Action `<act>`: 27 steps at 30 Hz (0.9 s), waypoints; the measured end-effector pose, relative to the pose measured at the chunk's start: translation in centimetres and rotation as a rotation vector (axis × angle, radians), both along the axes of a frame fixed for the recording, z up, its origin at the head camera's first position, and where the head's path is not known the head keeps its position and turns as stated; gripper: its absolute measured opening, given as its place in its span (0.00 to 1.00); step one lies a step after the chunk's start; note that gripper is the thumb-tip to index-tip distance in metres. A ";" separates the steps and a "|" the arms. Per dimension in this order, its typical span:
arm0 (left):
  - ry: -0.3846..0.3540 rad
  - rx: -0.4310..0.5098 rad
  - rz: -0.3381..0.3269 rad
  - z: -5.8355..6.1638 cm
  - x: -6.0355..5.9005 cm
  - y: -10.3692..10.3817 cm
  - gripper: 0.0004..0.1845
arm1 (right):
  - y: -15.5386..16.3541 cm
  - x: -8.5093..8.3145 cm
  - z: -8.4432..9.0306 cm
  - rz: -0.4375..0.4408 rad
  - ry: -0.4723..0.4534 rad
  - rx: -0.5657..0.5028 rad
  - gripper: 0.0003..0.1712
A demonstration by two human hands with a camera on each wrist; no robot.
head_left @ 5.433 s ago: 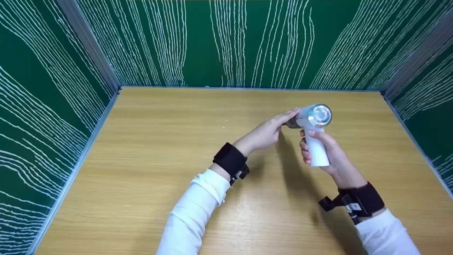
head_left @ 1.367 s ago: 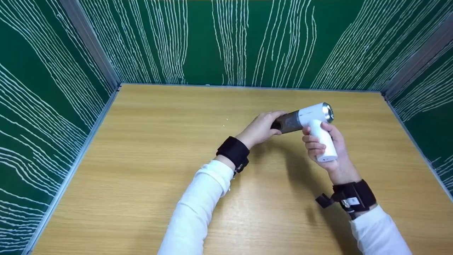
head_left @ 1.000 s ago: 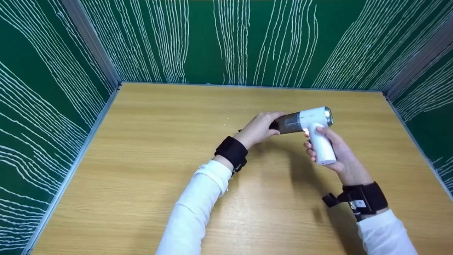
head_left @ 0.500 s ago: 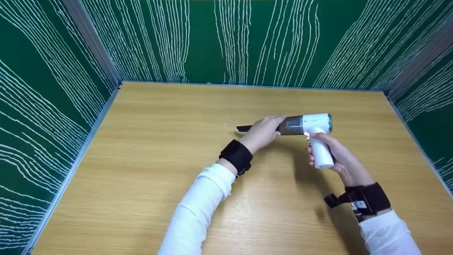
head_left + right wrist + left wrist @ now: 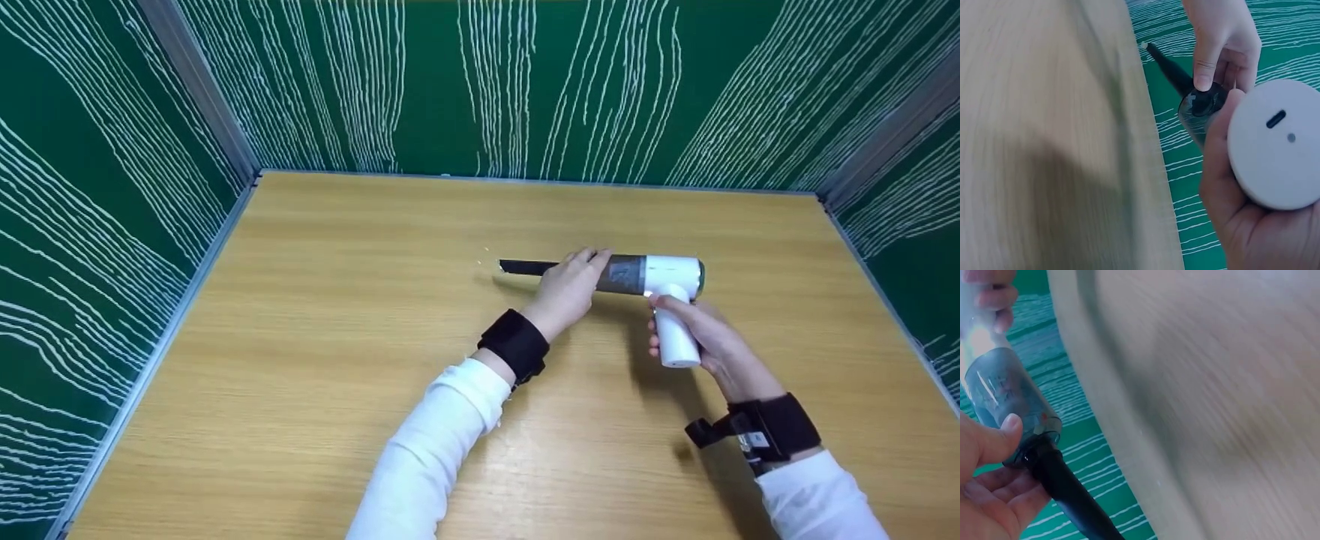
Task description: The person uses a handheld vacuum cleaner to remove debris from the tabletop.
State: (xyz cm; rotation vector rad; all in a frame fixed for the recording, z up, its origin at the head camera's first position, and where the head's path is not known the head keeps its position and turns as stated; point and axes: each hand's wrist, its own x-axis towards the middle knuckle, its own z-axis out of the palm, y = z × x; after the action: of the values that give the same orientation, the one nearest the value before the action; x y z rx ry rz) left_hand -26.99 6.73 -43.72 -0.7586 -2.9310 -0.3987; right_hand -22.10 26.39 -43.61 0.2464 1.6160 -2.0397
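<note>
A handheld vacuum (image 5: 667, 273) has a white body, a grey see-through dust cup (image 5: 622, 274) and a thin black nozzle (image 5: 525, 266). It lies level just above the wooden table (image 5: 315, 352), with the nozzle pointing left. My right hand (image 5: 694, 330) grips the white handle (image 5: 673, 341); the handle's round base (image 5: 1275, 152) fills the right wrist view. My left hand (image 5: 570, 283) holds the front of the dust cup (image 5: 1005, 405) where the nozzle (image 5: 1067, 495) joins it, thumb on top. A small light glows at the top of the handle.
Two tiny white crumbs (image 5: 481, 262) lie on the table just left of the nozzle tip. Green walls with white wavy lines (image 5: 480, 82) close off the table at the back and on both sides.
The vacuum has swung from tilted upward to level and come down toward the table. The black nozzle now shows, reaching left toward the crumbs. Both hands keep their grips.
</note>
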 end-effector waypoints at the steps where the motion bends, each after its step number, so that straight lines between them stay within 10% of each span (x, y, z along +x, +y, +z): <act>1: 0.012 -0.008 0.005 -0.1 0.1 0.1 0.34 | 0.0 0.0 -0.1 -0.009 0.000 0.021 0.13; 14: 0.129 -0.083 0.068 -0.8 0.7 0.6 0.23 | -0.3 -0.2 -1.1 -0.007 0.000 0.366 0.30; 27: 0.112 -0.105 0.070 -1.6 0.8 0.8 0.25 | -0.7 0.0 -1.4 -0.062 0.024 0.474 0.22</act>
State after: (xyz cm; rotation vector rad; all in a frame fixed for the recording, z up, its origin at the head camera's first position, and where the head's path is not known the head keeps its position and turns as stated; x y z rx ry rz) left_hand -26.24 7.53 -45.31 -0.6648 -2.8819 -0.1912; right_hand -22.09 25.69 -45.05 0.4443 2.1144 -1.6781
